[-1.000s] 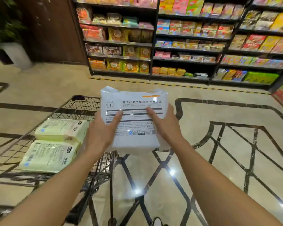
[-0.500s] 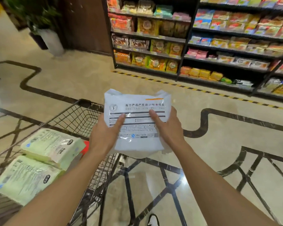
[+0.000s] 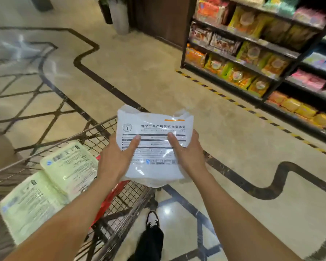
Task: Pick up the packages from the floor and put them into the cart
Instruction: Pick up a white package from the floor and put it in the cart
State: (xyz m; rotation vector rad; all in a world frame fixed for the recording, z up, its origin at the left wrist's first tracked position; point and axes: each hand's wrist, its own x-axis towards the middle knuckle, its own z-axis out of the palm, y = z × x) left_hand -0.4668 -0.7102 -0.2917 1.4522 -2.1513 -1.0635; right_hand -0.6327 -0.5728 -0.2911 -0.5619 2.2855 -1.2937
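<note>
Head view: both hands hold one white package point(image 3: 154, 146) up in front of the body, the left hand point(image 3: 117, 157) gripping its left edge with the thumb laid across the printed face, the right hand point(image 3: 186, 153) gripping the right edge the same way. The package hangs in the air above the near right corner of the wire cart point(image 3: 109, 132), partly over the rim and partly over the bare floor point(image 3: 158, 76), so it is not yet inside. Two pale green packages point(image 3: 64, 166) already lie in the cart's basket, side by side and touching. By my reading the job is well along: at least two packages are stowed, this third one is lifted and needs only a short carry leftward and a lowering into the basket beside the green ones. No other packages show on the floor here, though much of the floor lies out of sight. Stocked shelves point(image 3: 252, 53) stand off to the right.
</note>
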